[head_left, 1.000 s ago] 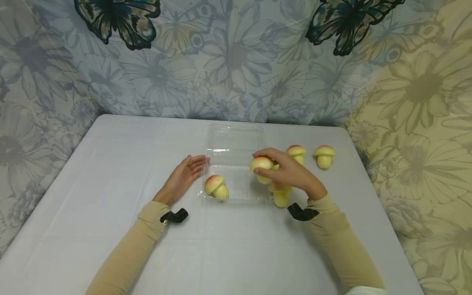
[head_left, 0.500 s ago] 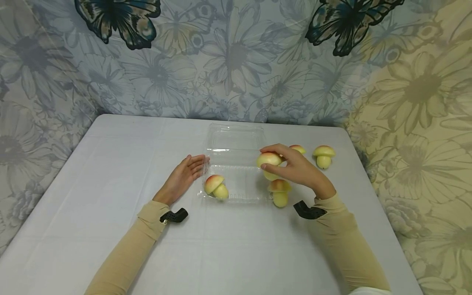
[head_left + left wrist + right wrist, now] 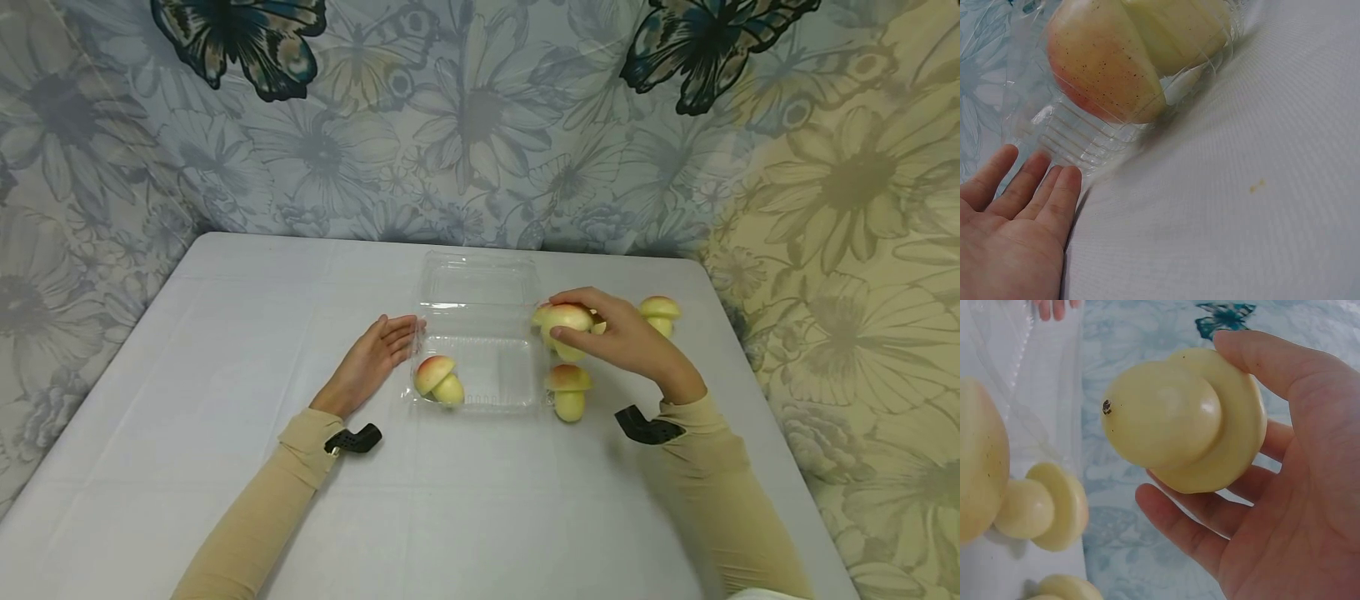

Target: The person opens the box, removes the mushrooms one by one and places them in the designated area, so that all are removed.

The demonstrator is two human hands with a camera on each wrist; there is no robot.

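Observation:
My right hand grips a yellow toy mushroom with a reddish cap, thumb and fingers round the cap. In the right wrist view the mushroom's rounded stem faces the camera. The mushroom is raised beside the right wall of a clear plastic clamshell container, whose lid lies folded back. Inside the container's front left corner one mushroom lies tilted. My left hand is held with fingers extended, fingertips right at the container's left wall. In the left wrist view that hand holds nothing.
Another mushroom stands by the container's front right corner. Farther right is one more mushroom, partly covered by my right hand. Pieces of others show behind the held one. A patterned wall rises behind the white table.
My right hand has moved right with the mushroom, from over the container's right part to beside its wall, covering more of the mushrooms behind. My left hand has stayed still.

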